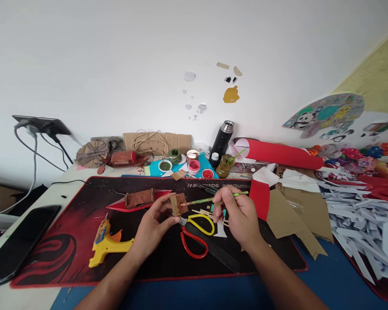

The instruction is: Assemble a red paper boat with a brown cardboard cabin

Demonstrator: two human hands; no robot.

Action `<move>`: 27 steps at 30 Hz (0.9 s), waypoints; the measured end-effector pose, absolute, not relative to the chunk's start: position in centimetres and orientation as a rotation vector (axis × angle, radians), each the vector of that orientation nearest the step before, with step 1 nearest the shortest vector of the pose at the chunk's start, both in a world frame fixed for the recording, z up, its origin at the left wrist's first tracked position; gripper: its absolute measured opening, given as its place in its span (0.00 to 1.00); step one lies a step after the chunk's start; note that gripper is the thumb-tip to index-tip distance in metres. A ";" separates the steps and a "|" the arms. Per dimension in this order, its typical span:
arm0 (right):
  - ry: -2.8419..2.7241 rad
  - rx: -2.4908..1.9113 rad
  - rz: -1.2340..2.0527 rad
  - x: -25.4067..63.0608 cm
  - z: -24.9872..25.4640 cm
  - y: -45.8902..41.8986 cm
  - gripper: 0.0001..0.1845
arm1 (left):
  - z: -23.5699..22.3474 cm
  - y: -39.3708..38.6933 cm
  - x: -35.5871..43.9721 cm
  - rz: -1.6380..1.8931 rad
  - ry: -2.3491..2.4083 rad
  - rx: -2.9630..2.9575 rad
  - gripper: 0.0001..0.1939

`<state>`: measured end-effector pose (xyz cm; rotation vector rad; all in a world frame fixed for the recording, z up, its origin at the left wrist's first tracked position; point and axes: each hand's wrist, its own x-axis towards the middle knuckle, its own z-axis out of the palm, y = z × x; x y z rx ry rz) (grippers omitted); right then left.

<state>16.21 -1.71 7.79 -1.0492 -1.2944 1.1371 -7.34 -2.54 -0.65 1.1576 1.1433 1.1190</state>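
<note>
My left hand grips a small folded cardboard piece by its edges, and part of its face is painted reddish brown. Between the fingers of my right hand is a thin paintbrush with green smears on its handle. Its tip meets the painted face of the cardboard. Below the hands lie scissors with one yellow and one red handle. Several thin wooden sticks rest behind them, partly hidden by my right hand. A red paper boat with a brown roof sits to the left.
A yellow glue gun lies on the dark mat. Paint pots, a murky brush jar and a black thermos stand along the back. Cardboard sheets and white paper strips are at right, a phone at left.
</note>
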 end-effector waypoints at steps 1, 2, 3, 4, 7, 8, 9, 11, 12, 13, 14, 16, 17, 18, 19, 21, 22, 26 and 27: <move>-1.297 -1.047 1.138 16.2 7.9 -1.7 0.28 | -0.6 -2.6 -7.3 1.111 1.142 1.165 0.34; -1.297 -1.044 1.139 16.2 7.9 -1.7 0.28 | -0.6 -2.6 -7.4 1.104 1.140 1.172 0.35; -1.297 -1.041 1.137 16.2 7.9 -1.6 0.28 | -0.6 -2.6 -7.4 1.100 1.138 1.176 0.35; -1.294 -1.038 1.134 16.1 8.0 -1.6 0.27 | -0.6 -2.6 -7.4 1.097 1.136 1.178 0.35; -1.281 -1.030 1.120 15.9 8.0 -1.5 0.26 | -0.6 -2.7 -7.4 1.095 1.133 1.181 0.36; -1.277 -1.028 1.118 15.9 7.9 -1.4 0.26 | -0.6 -2.7 -7.4 1.092 1.129 1.184 0.36; -1.274 -1.025 1.117 15.8 7.9 -1.4 0.26 | -0.6 -2.7 -7.3 1.089 1.125 1.187 0.36; -1.270 -1.022 1.109 15.7 7.9 -1.3 0.27 | -0.6 -2.7 -7.3 1.081 1.117 1.196 0.36; -1.269 -1.022 1.104 15.7 7.9 -1.3 0.28 | -0.6 -2.8 -7.3 1.077 1.117 1.200 0.36; -1.268 -1.023 1.099 15.6 7.9 -1.3 0.28 | -0.6 -2.8 -7.3 1.075 1.118 1.203 0.36; -1.265 -1.026 1.096 15.6 7.8 -1.2 0.29 | -0.6 -2.8 -7.3 1.074 1.120 1.206 0.36; -1.249 -1.031 1.093 15.6 7.7 -1.2 0.29 | -0.5 -2.8 -7.3 1.074 1.125 1.213 0.36; -1.240 -1.034 1.093 15.6 7.7 -1.2 0.29 | -0.5 -2.8 -7.3 1.072 1.130 1.218 0.36; -1.232 -1.038 1.091 15.6 7.7 -1.2 0.29 | -0.5 -2.8 -7.3 1.068 1.136 1.224 0.36; -1.227 -1.041 1.090 15.6 7.6 -1.1 0.29 | -0.5 -2.8 -7.3 1.064 1.141 1.229 0.36; -1.224 -1.047 1.081 15.6 7.5 -1.1 0.30 | -0.6 -2.8 -7.3 1.057 1.149 1.234 0.36; -1.225 -1.051 1.075 15.7 7.5 -1.1 0.30 | -0.6 -2.8 -7.3 1.057 1.153 1.234 0.36; -1.231 -1.071 1.046 15.9 7.4 -1.1 0.30 | -0.7 -2.8 -7.4 1.063 1.153 1.223 0.36; -1.228 -1.075 1.040 16.0 7.3 -1.0 0.30 | -0.8 -2.8 -7.4 1.063 1.152 1.221 0.36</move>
